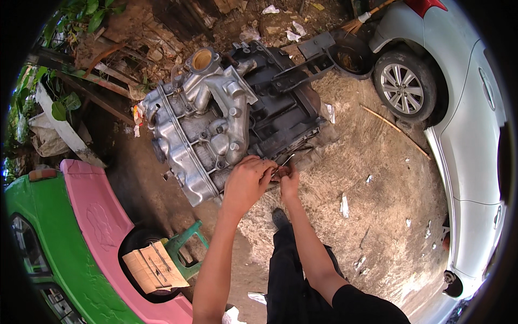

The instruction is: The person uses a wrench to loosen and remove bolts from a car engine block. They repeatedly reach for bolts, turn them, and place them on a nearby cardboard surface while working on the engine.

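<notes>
A large metal engine [181, 129] lies on the ground in front of me, with a silver ribbed cover on its left and a dark block on its right. At its near edge my left hand [249, 181] is closed, its fingertips pinched together. My right hand [289, 181] is close beside it, also closed, the fingers bent inward. Between the two sets of fingertips a slim shiny metal piece [285, 161] sticks out. Its lower part is hidden by the fingers, so its kind and which hand grips it are unclear.
A silver car [464, 156] stands on the right, a green and pink vehicle [102, 216] on the left. Near the latter is a green plastic stool [186, 237] with cardboard [156, 267] bearing thin rods. A stick [396, 131] and paper scraps litter the ground.
</notes>
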Tool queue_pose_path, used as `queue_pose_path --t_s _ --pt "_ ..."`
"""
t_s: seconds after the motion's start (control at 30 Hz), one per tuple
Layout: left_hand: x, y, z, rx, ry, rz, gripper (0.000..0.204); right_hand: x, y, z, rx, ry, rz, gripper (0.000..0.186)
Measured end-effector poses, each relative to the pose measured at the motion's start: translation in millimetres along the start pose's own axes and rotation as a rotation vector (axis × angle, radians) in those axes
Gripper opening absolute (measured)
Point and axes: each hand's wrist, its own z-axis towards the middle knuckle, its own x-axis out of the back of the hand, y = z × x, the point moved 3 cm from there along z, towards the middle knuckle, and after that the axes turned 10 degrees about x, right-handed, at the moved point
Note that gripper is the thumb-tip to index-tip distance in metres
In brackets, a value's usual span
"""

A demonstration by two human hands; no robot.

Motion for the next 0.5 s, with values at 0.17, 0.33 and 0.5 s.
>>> queue_pose_path --t_s 0.17,0.33,0.5 --pt "1 1 1 0.006 -0.035 0.007 0.018 12 -29 8 -0.259 -0.126 0.261 0.044" --pt "2 1 0 0.049 -0.048 0.004 0.019 19 -54 27 -0.399 -0.140 0.295 0.032" --pt "2 1 -1 0.049 -0.041 0.019 0.018 28 -70 46 -0.526 -0.134 0.344 0.028"
